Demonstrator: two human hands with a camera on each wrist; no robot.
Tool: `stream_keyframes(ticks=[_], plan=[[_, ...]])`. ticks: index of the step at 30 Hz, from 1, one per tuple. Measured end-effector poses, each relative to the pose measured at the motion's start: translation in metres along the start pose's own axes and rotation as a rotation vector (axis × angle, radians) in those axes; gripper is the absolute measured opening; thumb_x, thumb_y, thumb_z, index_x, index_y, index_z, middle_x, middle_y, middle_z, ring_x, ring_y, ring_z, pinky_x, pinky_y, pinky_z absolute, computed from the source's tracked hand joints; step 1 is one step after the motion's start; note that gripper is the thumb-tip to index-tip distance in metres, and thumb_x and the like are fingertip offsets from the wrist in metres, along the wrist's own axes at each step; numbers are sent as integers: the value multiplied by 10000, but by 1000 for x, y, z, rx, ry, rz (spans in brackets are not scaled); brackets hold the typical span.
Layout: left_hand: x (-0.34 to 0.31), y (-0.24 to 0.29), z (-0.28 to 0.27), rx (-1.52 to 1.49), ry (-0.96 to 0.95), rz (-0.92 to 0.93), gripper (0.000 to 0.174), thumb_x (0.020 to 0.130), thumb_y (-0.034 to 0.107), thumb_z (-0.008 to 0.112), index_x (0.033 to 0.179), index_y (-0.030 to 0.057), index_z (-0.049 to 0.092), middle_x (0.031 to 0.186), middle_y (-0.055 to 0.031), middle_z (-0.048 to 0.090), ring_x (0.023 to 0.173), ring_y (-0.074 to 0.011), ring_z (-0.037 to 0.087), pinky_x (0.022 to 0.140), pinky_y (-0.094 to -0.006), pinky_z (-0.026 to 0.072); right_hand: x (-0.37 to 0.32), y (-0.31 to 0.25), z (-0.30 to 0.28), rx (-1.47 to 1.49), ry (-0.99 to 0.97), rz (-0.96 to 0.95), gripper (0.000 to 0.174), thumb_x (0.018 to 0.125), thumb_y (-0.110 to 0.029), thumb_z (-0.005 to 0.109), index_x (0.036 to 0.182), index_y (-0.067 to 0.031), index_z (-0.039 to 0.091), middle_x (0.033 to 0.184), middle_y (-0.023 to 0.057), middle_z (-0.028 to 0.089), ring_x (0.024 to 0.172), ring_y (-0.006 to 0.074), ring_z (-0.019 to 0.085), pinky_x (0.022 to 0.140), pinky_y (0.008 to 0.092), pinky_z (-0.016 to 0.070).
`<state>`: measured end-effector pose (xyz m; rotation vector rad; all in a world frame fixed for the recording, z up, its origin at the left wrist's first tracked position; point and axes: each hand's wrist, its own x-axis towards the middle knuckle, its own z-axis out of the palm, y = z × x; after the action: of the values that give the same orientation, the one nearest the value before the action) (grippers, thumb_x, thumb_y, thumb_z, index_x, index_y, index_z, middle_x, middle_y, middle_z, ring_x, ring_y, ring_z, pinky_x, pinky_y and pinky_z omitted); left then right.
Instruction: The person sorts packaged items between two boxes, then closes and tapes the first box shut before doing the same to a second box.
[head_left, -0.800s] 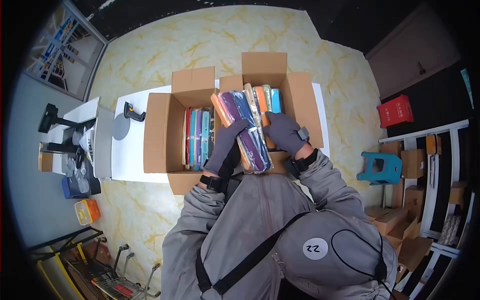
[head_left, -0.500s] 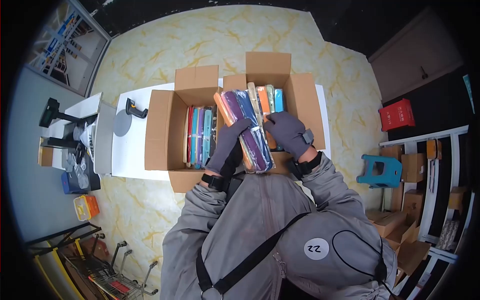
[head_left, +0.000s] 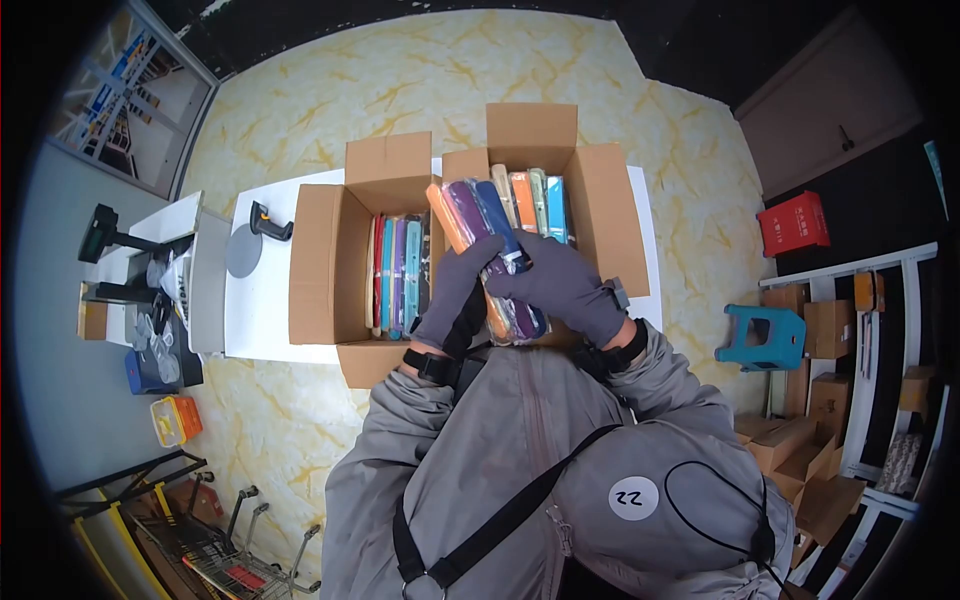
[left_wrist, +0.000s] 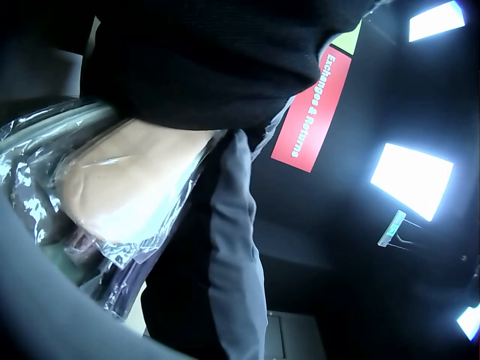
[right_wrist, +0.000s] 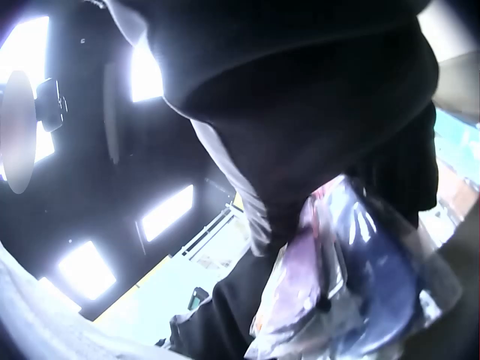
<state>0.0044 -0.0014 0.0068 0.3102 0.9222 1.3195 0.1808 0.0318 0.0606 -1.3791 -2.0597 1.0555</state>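
Observation:
Both gloved hands hold a bundle of long, rounded, plastic-wrapped cases (head_left: 468, 215) in orange, purple and navy, tilted in front of the body. My left hand (head_left: 452, 287) grips its left side. My right hand (head_left: 568, 285) reaches across the middle from the right, its fingers over the cases and hiding part of them. A beige wrapped case (left_wrist: 131, 180) shows close up in the left wrist view, and a navy one (right_wrist: 375, 270) in the right. Behind the bundle, the right cardboard box (head_left: 612, 215) holds more wrapped cases (head_left: 525, 200). Another row of cases (head_left: 398, 275) stands in the left box (head_left: 315, 265).
Both boxes stand with flaps raised on a white table (head_left: 265, 325). A barcode scanner (head_left: 268, 222) lies near a grey disc (head_left: 243, 250) at the table's left. To the right are a teal stool (head_left: 762, 338), a red box (head_left: 793, 224) and shelving with cartons (head_left: 828, 328).
My right hand has moved left, from the bundle's right edge to across its middle, covering more of it. The left hand keeps its grip and the bundle stays nearly in place.

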Motion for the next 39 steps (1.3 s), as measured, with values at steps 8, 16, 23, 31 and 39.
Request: stream_keyframes(ticks=[8, 16, 23, 31, 39], plan=[[3, -4, -7, -93, -31, -1, 487, 991, 209, 817, 1396, -1, 646, 1213, -105, 751, 1055, -222, 757, 946, -363, 618, 11, 8, -2, 170, -156, 109, 543, 938, -435, 783, 1246, 12, 759, 1046, 188, 787, 949, 303, 767, 858, 388, 576], [1, -4, -13, 7, -16, -4, 452, 1001, 212, 790, 1368, -8, 642, 1158, -118, 753, 1007, -217, 764, 929, -362, 631, 13, 24, 0, 343, -150, 231, 424, 1005, -353, 760, 1212, 17, 770, 994, 130, 791, 851, 187, 724, 802, 331, 563], [6, -8, -13, -8, 19, 2, 428, 986, 188, 794, 1337, -18, 664, 1138, -113, 764, 960, -218, 770, 896, -364, 636, 17, 43, 0, 486, -165, 318, 402, 1037, -353, 749, 1193, 16, 779, 976, 104, 790, 844, 162, 714, 804, 321, 564], [-6, 3, 2, 101, 16, 34, 394, 952, 142, 818, 1284, -42, 711, 1106, -122, 782, 938, -225, 775, 873, -362, 632, 13, 13, -15, 235, -235, 228, 418, 1007, -361, 748, 1153, 29, 786, 974, 122, 790, 850, 176, 725, 800, 336, 570], [5, -7, -10, 121, 57, 65, 385, 933, 110, 813, 1264, -63, 722, 1114, -133, 787, 936, -238, 777, 859, -369, 625, 14, 21, -2, 206, -207, 175, 412, 953, -328, 758, 1165, 26, 758, 991, 168, 772, 855, 235, 739, 816, 368, 572]])
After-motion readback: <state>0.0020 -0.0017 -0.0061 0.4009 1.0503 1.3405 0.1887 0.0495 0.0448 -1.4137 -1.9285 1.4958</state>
